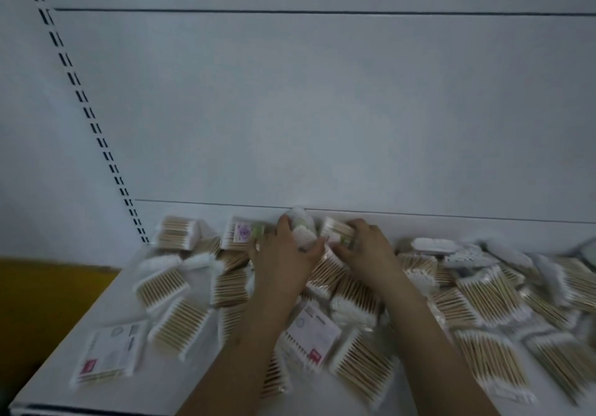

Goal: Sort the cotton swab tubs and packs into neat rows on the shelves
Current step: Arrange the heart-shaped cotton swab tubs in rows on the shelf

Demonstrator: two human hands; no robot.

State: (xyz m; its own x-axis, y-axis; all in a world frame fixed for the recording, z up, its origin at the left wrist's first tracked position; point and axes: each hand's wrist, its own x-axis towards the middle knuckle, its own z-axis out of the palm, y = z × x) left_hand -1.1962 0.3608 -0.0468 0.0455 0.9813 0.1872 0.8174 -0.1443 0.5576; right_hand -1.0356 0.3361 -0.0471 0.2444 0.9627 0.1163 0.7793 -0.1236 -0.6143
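Cotton swab packs (358,293) lie in a loose, overlapping heap across the white shelf (106,393), thickest from its middle to the right edge. Along the back edge, against the white back panel (322,109), two packs stand upright: a plain one (178,232) near the left corner and one with a purple flower label (240,232) beside it. At the back middle, the left hand (283,254) curls its fingers and thumb around a white tub of swabs (302,230), held up against the panel. Just to its right, the right hand (367,248) grips a wooden-stick pack with a green label (338,232). Near the front left corner a flat pack with a white printed label and pink mark (109,352) lies apart from the heap. A slotted upright (80,93) runs down the panel's left side. The view is motion-blurred.
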